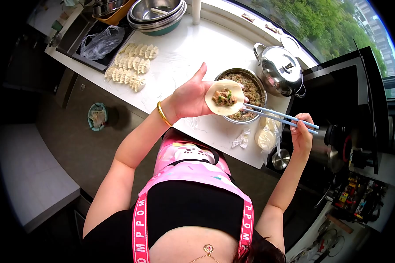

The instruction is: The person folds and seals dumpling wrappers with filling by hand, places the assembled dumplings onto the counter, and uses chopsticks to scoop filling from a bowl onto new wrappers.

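On the palm and fingers of my left hand (191, 97) rests a round dumpling wrapper (211, 104) with a small heap of filling (224, 97) in its middle. The thumb stretches away from it. My right hand (303, 133) is closed around a pair of pale blue chopsticks (278, 115), whose tips reach to the wrapper's right edge. Partly behind the wrapper, a metal bowl (265, 93) holds more minced filling. A stack of wrappers in a plastic bag (267, 136) lies between the bowl and my right hand. Beside it is a crumpled white tissue (241, 139).
Rows of folded dumplings (131, 65) lie at the counter's left. Nested metal bowls (156, 19) and a plastic bag (103, 42) are behind them. A lidded pot (281, 70) stands by the window, near the black stove (329, 94). A bin (97, 116) is on the floor.
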`<state>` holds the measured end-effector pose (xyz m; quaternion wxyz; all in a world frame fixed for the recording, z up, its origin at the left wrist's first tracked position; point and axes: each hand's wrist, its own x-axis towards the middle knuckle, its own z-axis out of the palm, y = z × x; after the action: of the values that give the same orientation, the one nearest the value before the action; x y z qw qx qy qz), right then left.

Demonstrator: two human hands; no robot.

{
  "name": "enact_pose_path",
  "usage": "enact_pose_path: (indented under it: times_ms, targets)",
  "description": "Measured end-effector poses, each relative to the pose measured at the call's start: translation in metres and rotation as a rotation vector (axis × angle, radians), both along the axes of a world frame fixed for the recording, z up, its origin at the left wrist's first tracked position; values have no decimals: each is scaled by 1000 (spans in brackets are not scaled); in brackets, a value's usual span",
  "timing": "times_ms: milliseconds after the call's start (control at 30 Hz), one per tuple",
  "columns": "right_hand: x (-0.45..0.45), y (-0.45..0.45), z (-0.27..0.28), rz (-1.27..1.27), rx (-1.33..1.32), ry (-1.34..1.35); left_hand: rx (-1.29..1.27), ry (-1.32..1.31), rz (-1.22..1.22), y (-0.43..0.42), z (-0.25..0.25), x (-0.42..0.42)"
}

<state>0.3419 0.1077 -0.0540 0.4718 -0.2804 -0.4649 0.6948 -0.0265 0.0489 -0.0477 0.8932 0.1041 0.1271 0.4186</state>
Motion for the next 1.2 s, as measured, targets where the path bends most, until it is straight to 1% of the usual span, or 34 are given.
enact_pose_path:
  times_ms: [33, 67, 133, 167, 200, 233, 267, 333, 400, 467, 500, 533, 567, 600, 633, 700, 733, 800, 833, 867, 900, 933, 1000, 1033, 1067, 1133, 1200]
  targets:
    - [4, 1, -3, -13, -10, 71, 68, -175, -45, 2, -7, -2]
    - [9, 1, -6, -15, -10, 72, 69, -174, -46, 2, -12, -3]
    - [19, -1, -8, -147, -44, 84, 11, -205, -8, 1, -8, -4]
    - [21, -2, -8, -157, -32, 60, 11, -204, -8, -1, -3, -4]
    - [22, -5, -10, -158, -32, 61, 19, -61, 14, -2, 5, -4]
    - [22, -7, -13, -247, -63, -109, 28, 83, 34, -2, 10, -4]
    - [21, -9, -18, -336, -96, -281, 29, 85, 31, -2, 11, -4]
    - [11, -12, -37, -421, -94, -472, -4, 81, 62, -3, 12, -6]
    - [1, -10, -64, -415, -63, -584, 1, 75, 68, -3, 10, -7]
    - [-7, -7, -101, -446, -64, -587, 5, 72, 74, -1, 11, -5]
    - [-18, -9, -109, -475, -111, -532, 17, 54, 69, -1, 13, -4]
    - [-18, -8, -132, -458, -162, -499, 28, 36, 65, -2, 15, -4]
    - [-22, -12, -151, -476, -221, -404, 29, 38, 62, -3, 16, -3]
    - [-30, -17, -157, -491, -277, -309, 45, 19, 49, -3, 18, -1]
    - [-32, -20, -159, -488, -272, -305, 64, 2, 41, -3, 20, -1]
    - [-34, -38, -160, -471, -412, -135, 54, 15, 49, -4, 26, 2]
    - [-39, -50, -151, -465, -411, -132, 43, 28, 57, -5, 28, 1]
    - [-52, -78, -108, -485, -423, -264, 21, 52, 73, -4, 28, 2]
    - [-65, -91, -89, -468, -94, -521, 52, 49, 54, -4, 29, 5]
    - [-79, -96, -60, -478, -107, -521, 83, 50, 32, -4, 30, 7]
    - [-96, -87, -26, -545, 393, -706, 83, 50, 32, -4, 32, 8]
    - [-105, -87, -7, -609, 884, -879, 69, 48, 5, -4, 33, 13]
    - [-112, -82, 2, -585, 1011, -810, 61, 45, -5, -4, 33, 18]
    - [-122, -79, 19, -588, 1261, -857, 84, 14, -40, -3, 32, 20]
    - [-124, -76, 23, -589, 1260, -858, 107, -17, -64, -3, 31, 22]
    - [-128, -73, 26, -567, 1362, -848, 91, -23, -63, -3, 28, 24]
    - [-127, -71, 25, -563, 1373, -855, 76, -30, -61, -3, 26, 25]
